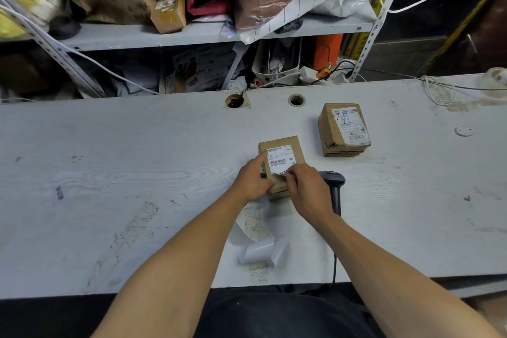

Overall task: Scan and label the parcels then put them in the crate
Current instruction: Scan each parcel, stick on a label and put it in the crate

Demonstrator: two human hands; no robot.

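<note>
Small cardboard parcel [282, 164] lying flat near the middle of the white worktable [109, 173], a white barcode label [279, 162] across its top. Left hand [253, 180] curled against the parcel's left edge, index finger stretched onto the label's upper left corner. Right hand [306, 189] at the near right corner, fingertips pinching the label's lower edge, which is lifted slightly off the cardboard. Black handheld scanner [334, 186] just right of the right hand, lying on the table, its cable trailing toward the near edge. Curled strips of white backing paper [260, 251] between the forearms. Second parcel [344, 129], taped and labelled, farther back to the right, well apart from the first. Beyond the table, metal shelving [192, 33] heaped with boxes and plastic bags.
</note>
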